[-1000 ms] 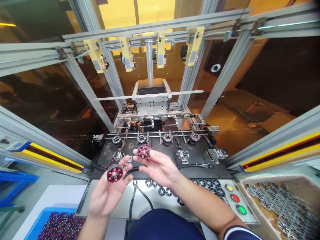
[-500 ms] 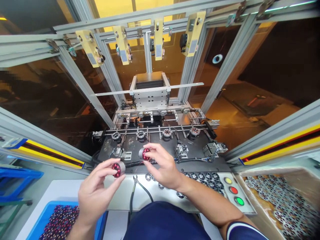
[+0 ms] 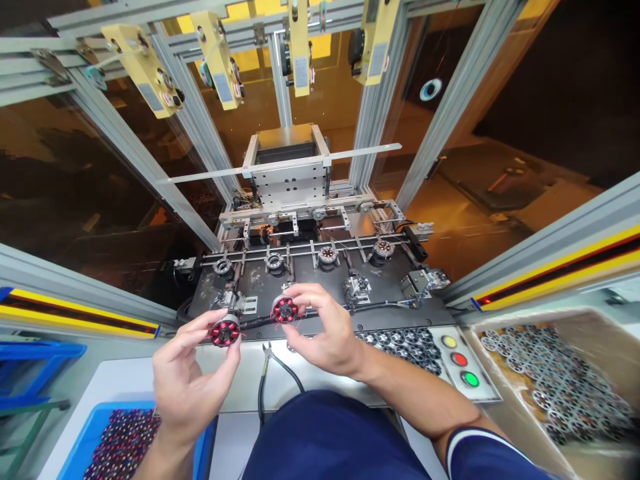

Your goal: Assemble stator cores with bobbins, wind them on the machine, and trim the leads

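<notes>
"Red-wound core (image 3: 225, 331) in the left hand (image 3: 183, 379), a second core (image 3: 285, 309) in the right hand (image 3: 325, 333): how are they gripped?"

"By the rim, each pinched between thumb and fingers, coils facing the wearer. Both are in the air before the black machine plate (image 3: 309, 275), apart from its fixtures."

"Which step would you call this?"

"Looking over and orienting the pair, I'd judge; neither is seated. The left pair of fixtures (image 3: 223, 268) show metal rings, the right pair (image 3: 327, 257) carry wound parts."

"And the next move?"

"Any setting-down would call for a level rim grip, fine red wires free of snags. Mind the cutters (image 3: 266, 373) lying on the desk (image 3: 233, 393), low between the hands."
</notes>
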The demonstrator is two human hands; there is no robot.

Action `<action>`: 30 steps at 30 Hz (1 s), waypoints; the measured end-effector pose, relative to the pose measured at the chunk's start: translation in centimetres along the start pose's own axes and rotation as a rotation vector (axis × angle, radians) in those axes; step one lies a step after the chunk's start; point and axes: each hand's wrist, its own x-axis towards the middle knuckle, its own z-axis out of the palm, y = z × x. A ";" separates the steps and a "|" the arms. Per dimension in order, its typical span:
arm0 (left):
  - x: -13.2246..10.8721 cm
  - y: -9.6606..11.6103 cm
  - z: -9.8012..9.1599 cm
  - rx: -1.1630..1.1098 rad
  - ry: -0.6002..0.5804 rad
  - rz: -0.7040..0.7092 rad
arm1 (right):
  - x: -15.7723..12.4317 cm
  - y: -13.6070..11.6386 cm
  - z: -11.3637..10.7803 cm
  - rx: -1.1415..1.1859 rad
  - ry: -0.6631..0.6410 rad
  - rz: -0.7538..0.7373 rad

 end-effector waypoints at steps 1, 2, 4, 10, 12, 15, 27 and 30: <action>0.0 -0.1 0.1 0.005 -0.008 0.002 | -0.1 0.1 0.0 0.006 -0.005 0.012; 0.0 -0.2 0.1 0.010 -0.015 0.004 | -0.2 0.1 0.1 0.008 -0.010 0.021; -0.1 -0.3 0.3 0.022 -0.024 0.011 | -0.4 0.3 0.2 0.004 -0.019 0.020; -0.3 -0.3 0.6 0.051 -0.048 0.027 | -0.7 0.6 0.2 0.012 -0.044 0.056; -0.4 -0.3 0.5 0.070 -0.053 0.069 | -0.7 0.6 0.1 0.015 -0.043 0.050; -0.5 -0.4 0.5 0.098 -0.057 0.095 | -0.7 0.6 0.1 0.021 -0.040 0.036; -1.1 -0.4 0.4 0.124 -0.031 0.047 | -0.9 0.6 0.2 0.037 -0.071 0.069; -1.1 -0.4 0.3 0.093 -0.027 0.083 | -1.0 0.5 0.3 0.028 -0.076 0.068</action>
